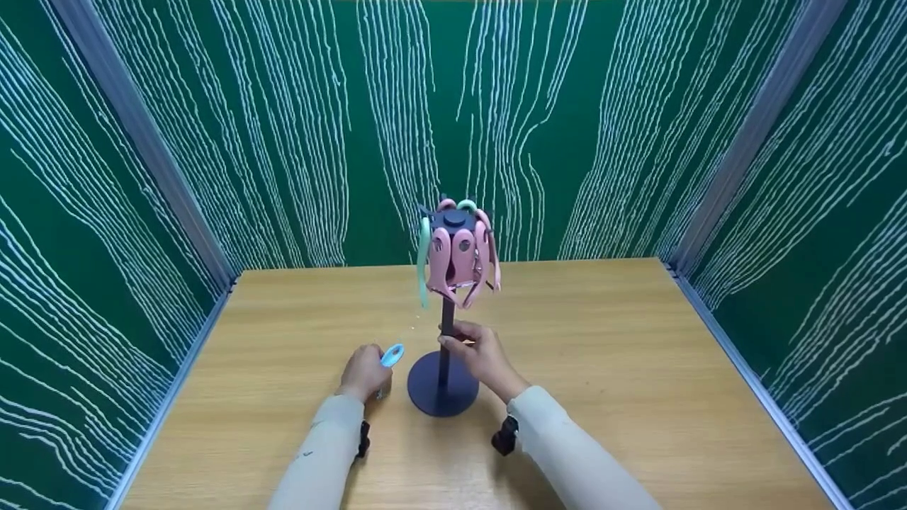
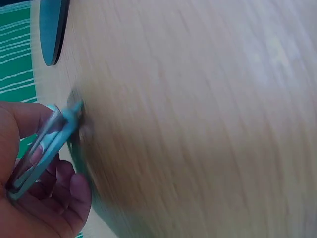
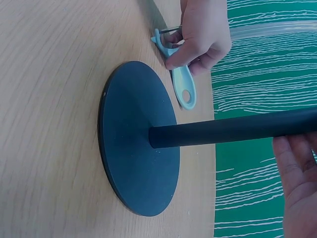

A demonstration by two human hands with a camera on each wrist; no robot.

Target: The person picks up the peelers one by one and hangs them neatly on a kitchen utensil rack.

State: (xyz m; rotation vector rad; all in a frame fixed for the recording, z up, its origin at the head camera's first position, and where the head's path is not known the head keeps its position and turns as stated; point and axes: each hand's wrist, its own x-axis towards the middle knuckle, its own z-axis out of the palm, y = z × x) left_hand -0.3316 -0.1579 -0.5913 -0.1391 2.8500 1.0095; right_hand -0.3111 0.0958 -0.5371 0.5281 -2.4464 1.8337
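Observation:
My left hand (image 1: 364, 372) pinches a light blue vegetable peeler (image 1: 391, 355) low over the table, left of a dark stand (image 1: 444, 368). In the right wrist view the peeler (image 3: 183, 84) shows its holed handle and, past the fingers, part of its blade end. My right hand (image 1: 489, 360) grips the stand's upright pole from the right, thumb and fingers at its middle. Several pink peelers (image 1: 463, 256) and a mint green one (image 1: 424, 258) hang around the stand's top. The round base (image 3: 133, 163) sits flat on the table.
A wooden table (image 1: 609, 368) lies under both hands. Green walls with white wavy lines (image 1: 489, 85) rise at the back and sides, with grey metal rails (image 1: 177, 184) at the corners. Tiny white specks (image 1: 413, 327) appear beside the pole.

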